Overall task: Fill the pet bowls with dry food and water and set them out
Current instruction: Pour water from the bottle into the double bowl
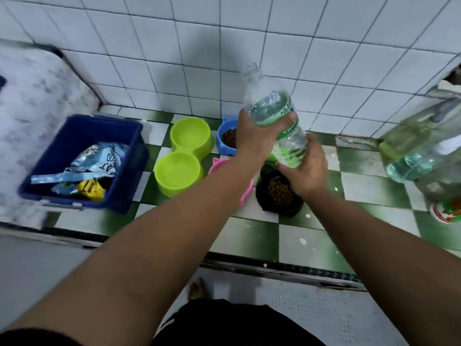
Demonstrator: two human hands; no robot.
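Water bottle point(270, 106), part full, is held tilted with its neck up. The fingers of the left hand point(254, 138) curl round its labelled middle, and those of the right hand point(305, 168) wrap its base. A black bowl point(279, 193) of kibble sits below the right fingers. A green double bowl point(184, 156) lies left of the left fingers.

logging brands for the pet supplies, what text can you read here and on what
"AIR MI", then cut off, on the green label of the water bottle.
The packets in the blue bin: print too blurred to read.
The bottle at the right edge, red and green label: blurred.
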